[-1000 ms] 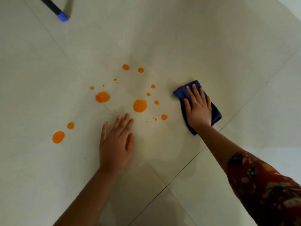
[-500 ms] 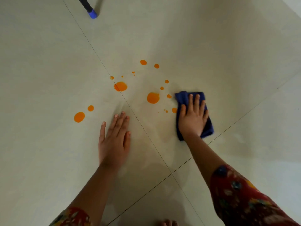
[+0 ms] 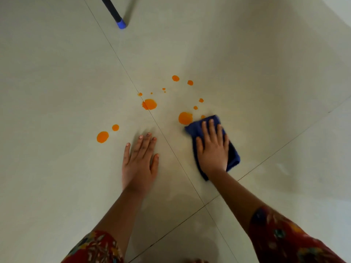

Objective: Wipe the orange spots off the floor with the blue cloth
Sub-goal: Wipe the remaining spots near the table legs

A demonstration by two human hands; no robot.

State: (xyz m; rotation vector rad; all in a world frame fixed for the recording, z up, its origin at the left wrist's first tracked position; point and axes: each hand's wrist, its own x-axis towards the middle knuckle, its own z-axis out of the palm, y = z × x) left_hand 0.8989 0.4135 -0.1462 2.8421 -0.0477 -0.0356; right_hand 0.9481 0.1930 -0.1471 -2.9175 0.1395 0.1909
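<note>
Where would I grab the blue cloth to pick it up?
Probably by its thick folded edge on the right, coming from that side. The cloth lies flat on the floor with the right hand pressing its middle, so only that edge and the far corners poke out. The far left corner sits right by an orange spot, so skip it.

Both forearms are bare, and each upper arm wears a dark red sleeve (image 3: 284, 242) printed with a multicoloured floral pattern.
</note>
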